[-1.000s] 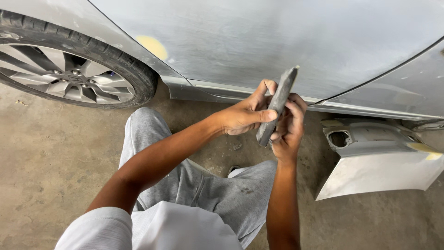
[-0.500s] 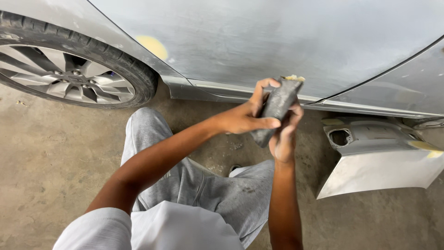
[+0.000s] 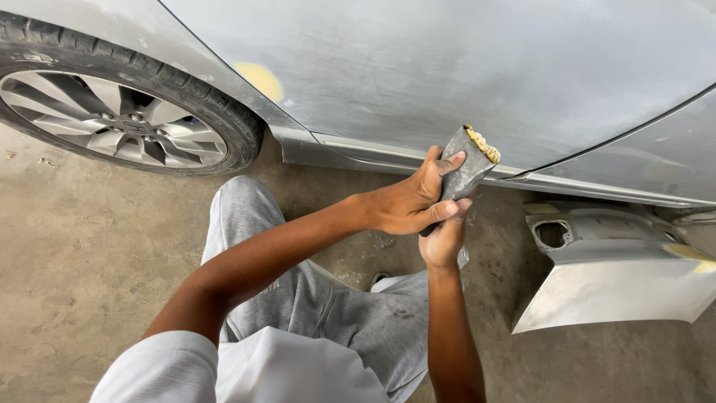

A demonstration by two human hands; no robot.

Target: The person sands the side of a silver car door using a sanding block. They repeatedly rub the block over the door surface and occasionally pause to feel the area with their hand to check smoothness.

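Low against the grey, dull-sanded metal car door panel (image 3: 447, 67), you hold one dark grey, flat, wedge-shaped sanding block (image 3: 464, 172) with a crust of yellowish filler along its top edge. Your left hand (image 3: 409, 205) is wrapped around its left side, fingers curled over the front face and the thumb pressed across the lower part. Your right hand (image 3: 444, 240) sits just below, closed on the block's bottom end; its fingers are mostly hidden behind the left hand, so the exact grip is hard to make out. The block stands nearly upright, tilted a little to the right, just in front of the sill strip at the door's lower edge.

One pale yellow, round filler patch (image 3: 261, 78) shows on the panel near the wheel arch. One black rubber tyre with a silver spoked alloy wheel (image 3: 119, 127) is cut off at the left edge. One loose, silver-grey painted body part (image 3: 619, 276) with an oval opening lies on the rough concrete floor (image 3: 89, 254) at right. Your grey knit trousers (image 3: 298, 298) fill the lower middle.
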